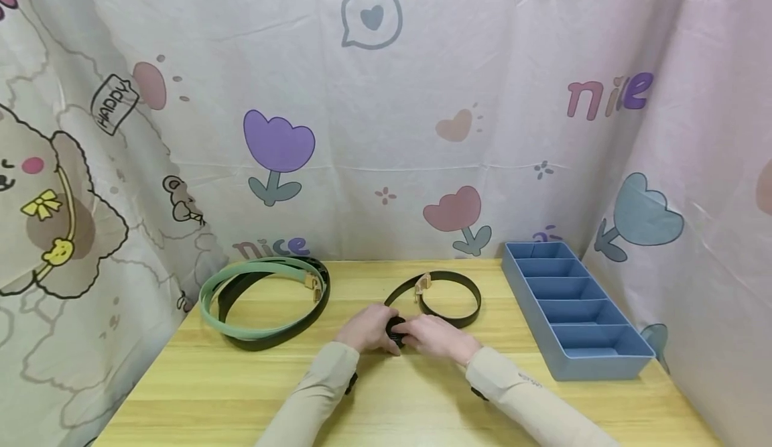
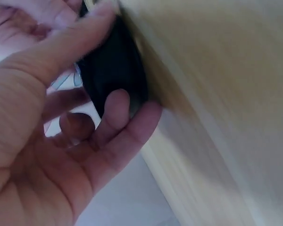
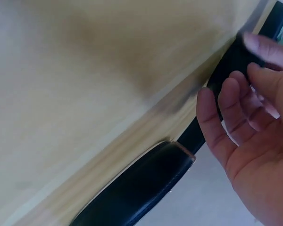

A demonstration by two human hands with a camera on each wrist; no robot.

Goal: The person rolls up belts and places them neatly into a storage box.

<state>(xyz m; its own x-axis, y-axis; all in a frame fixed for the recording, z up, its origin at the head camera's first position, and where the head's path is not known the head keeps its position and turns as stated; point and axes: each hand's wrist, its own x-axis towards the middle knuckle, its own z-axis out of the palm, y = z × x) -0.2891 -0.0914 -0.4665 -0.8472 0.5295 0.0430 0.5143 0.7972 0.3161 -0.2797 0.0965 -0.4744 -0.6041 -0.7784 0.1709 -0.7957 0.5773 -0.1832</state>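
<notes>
In the head view a small black rolled belt (image 1: 396,332) stands on the table between my two hands. My left hand (image 1: 366,328) grips it from the left; in the left wrist view the thumb lies along one side of the black roll (image 2: 115,66) and fingertips press its other end. My right hand (image 1: 439,337) holds the roll from the right, with fingers bent against it in the right wrist view. Just behind lies a looped dark belt (image 1: 464,318) with a gold buckle (image 1: 422,285). Part of the roll is hidden by fingers.
On the left, a green belt (image 1: 208,313) and a black belt (image 1: 259,344) lie coiled together. A blue-grey box (image 1: 557,360) with several compartments stands at the right. The wooden table (image 1: 205,393) meets a patterned curtain (image 1: 374,132) at the back.
</notes>
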